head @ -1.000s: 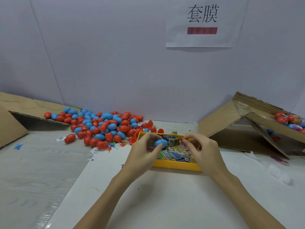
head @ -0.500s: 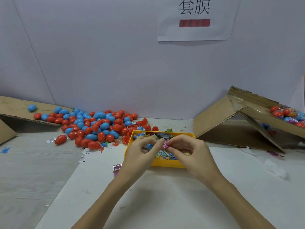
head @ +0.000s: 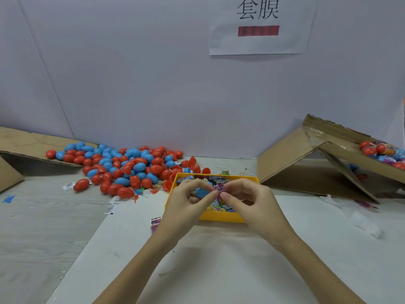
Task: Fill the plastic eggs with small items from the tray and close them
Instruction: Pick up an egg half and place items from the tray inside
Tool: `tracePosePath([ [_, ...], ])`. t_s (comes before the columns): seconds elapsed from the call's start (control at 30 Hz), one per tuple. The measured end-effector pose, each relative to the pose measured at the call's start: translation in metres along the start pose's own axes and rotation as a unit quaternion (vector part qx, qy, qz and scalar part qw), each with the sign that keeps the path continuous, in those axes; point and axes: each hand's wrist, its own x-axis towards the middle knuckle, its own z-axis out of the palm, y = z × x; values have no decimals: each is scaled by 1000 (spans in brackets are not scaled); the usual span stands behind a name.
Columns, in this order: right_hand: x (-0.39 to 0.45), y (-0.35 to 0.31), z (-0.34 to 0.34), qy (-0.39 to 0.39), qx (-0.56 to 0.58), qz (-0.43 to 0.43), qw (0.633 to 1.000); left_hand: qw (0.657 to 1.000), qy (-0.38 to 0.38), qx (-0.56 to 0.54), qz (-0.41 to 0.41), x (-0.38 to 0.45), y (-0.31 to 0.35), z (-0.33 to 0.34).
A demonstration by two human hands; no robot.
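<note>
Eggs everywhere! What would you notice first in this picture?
First, the big pile of red and blue eggs at back left. Then the two hands in the middle: the left hand holds a blue egg over the yellow tray, and the right hand pinches a pink packet.

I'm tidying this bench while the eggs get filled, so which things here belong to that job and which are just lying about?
Part of the job:
- blue egg half in the left hand
- pink packet pinched by both hands, right hand
- yellow tray of small items
- egg pile

Lying about:
- cardboard flaps
- paper sign
- stray packet
- paper scraps
</note>
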Motion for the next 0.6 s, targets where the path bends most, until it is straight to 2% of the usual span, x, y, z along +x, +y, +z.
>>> tracePosePath([
  [0.13,-1,1,1,8,51,66,997,1000,-20,6,6,-1,-1,2],
  [0.27,1,3,-2,50,78,104,990,998,-54,-25,15,-1,-2,1],
  [0.43,3,6,-6,84,29,98,991,996,-55,-71,-9,1,-2,0],
  [0.6,1,6,-5,81,-22,69,994,998,-64,-19,18,0,-7,3],
])
